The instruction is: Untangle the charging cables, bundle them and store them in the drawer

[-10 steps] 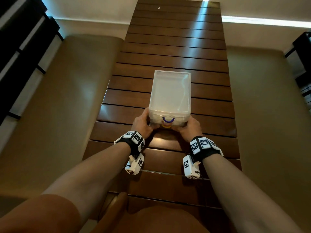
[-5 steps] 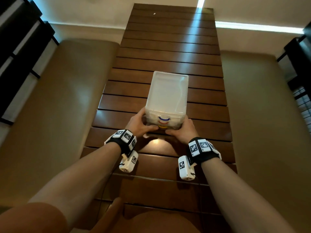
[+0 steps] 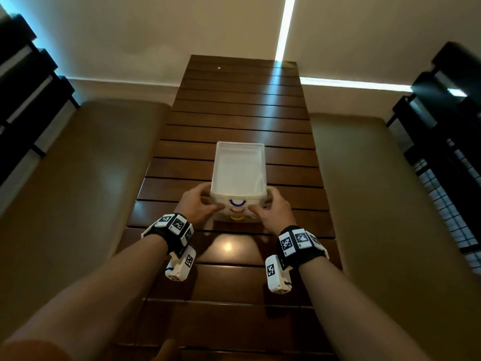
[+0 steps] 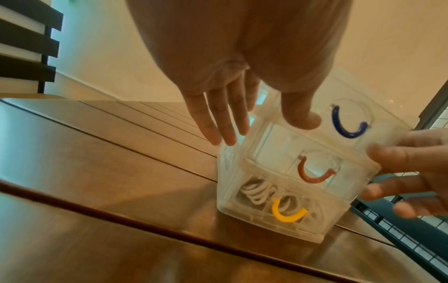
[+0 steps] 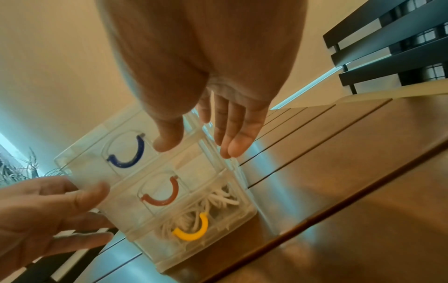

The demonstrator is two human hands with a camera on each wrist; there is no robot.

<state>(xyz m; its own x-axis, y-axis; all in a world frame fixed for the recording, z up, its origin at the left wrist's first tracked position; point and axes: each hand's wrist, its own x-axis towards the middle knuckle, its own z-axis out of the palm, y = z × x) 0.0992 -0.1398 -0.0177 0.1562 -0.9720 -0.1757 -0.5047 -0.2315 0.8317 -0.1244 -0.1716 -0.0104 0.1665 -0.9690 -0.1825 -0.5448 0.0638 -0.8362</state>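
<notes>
A clear plastic drawer unit (image 3: pixel 238 175) stands on the slatted wooden table (image 3: pixel 234 100). It has three closed drawers with a blue handle (image 4: pixel 346 132), a red handle (image 4: pixel 312 178) and a yellow handle (image 4: pixel 288 216). Coiled white cables (image 4: pixel 257 193) lie inside the bottom drawer, also seen as white cables (image 5: pixel 218 199). My left hand (image 3: pixel 197 204) lays straight fingers along the unit's left side, its thumb on the top drawer's front. My right hand (image 3: pixel 270 207) mirrors it on the right side, thumb beside the blue handle (image 5: pixel 128 155).
Tan cushioned benches (image 3: pixel 78 178) run along both long sides of the table. Dark slatted furniture (image 3: pixel 20 87) stands at the far left and dark furniture (image 3: pixel 447 113) at the far right. A bright strip of light crosses the table's far end.
Both hands stay at the unit's front corners. The head view has tilted up, and all three handles now show where only the blue and a little yellow did.
</notes>
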